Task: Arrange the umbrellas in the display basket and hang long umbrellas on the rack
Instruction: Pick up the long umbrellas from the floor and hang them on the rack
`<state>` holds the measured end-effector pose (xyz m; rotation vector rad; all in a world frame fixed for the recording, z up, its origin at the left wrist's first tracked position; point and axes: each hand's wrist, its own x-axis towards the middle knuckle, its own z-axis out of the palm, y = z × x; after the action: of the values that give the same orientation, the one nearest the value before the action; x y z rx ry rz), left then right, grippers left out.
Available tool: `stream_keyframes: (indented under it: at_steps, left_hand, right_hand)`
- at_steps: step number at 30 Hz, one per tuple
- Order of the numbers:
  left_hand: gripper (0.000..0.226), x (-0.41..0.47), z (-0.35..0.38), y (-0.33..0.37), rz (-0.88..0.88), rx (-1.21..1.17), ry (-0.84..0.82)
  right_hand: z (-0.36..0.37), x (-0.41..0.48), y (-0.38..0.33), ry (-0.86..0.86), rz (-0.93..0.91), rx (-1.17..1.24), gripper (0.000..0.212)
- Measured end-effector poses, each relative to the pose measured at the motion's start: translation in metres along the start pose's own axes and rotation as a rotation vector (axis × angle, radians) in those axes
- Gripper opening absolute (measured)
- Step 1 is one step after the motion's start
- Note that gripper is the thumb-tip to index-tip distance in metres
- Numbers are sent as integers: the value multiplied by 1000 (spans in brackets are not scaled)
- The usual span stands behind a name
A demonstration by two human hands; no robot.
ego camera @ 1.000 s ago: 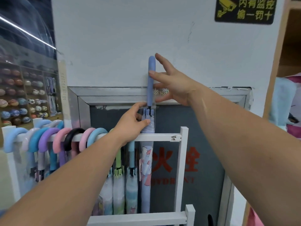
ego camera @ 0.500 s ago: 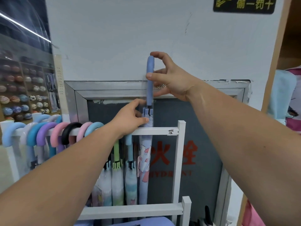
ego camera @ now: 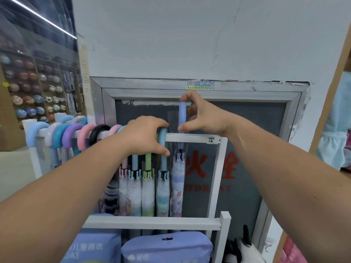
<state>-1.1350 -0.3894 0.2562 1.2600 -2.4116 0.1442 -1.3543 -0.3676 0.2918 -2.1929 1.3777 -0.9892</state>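
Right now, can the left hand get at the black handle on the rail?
Probably yes: the black handle hangs exposed on the rail left of the left hand, though its fingers grip a light blue handle.

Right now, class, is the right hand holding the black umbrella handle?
No: the right hand pinches a blue handle, while the black handle hangs untouched on the rail.

Ball shelves (ego camera: 28,88), hydrant cabinet (ego camera: 256,111), blue packages (ego camera: 167,249)

Hooked handles (ego camera: 72,133) crowd the rack's top rail (ego camera: 195,138) across the frame's left and centre, leaving bare rail toward the right post (ego camera: 218,177), the hydrant cabinet door (ego camera: 256,149) seemingly close behind.
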Motion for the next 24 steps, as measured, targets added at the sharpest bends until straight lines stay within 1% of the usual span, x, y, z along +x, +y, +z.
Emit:
stream_keyframes:
  at_steps: [2, 7, 12, 15, 21, 24]
  left_hand:
    - [96, -4, 4, -6, 6, -18, -2]
    - [94, -7, 18, -13, 10, -112, 86]
    - [95, -6, 24, -14, 19, -106, 113]
    - [94, -6, 24, -14, 20, -87, 97]
    - [94, -11, 28, -8, 2, -12, 91]
    - [102, -19, 28, -4, 6, 60, 81]
  right_hand:
    - [5, -1, 3, -41, 20, -64, 75]
    - [16, -3, 15, -116, 73, -153, 76]
    - [23, -2, 17, -203, 87, -340, 73]
    - [24, -2, 14, -232, 104, -391, 74]
    - [25, -5, 18, -205, 91, -448, 79]
    - [25, -14, 22, -176, 65, -471, 90]
